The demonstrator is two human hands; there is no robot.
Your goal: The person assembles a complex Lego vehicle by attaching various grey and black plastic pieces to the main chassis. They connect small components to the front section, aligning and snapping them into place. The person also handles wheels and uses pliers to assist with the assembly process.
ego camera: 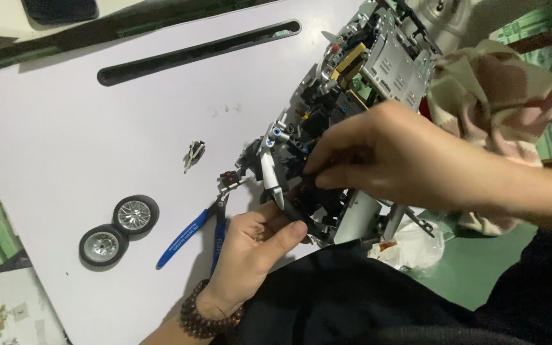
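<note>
Grey-black grip: your left hand (253,246) pinches the brick-built model car chassis (346,121) at its near end, fingers closed on it.
Right hand (391,156): yours, fingertips clamped on the chassis middle.
Chassis: on white table (65,140).
Nearby: blue-handled cutters (196,233), two loose wheels (119,230).

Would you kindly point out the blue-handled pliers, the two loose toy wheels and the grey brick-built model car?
Blue-handled pliers (186,243), head view, handle.
Two loose toy wheels (135,214), head view, upper wheel's hub.
Grey brick-built model car (394,61), head view, grey panel.

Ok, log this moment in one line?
left hand: grips model car lower edge | right hand: fingers on its middle | pliers, two wheels: on table
</note>
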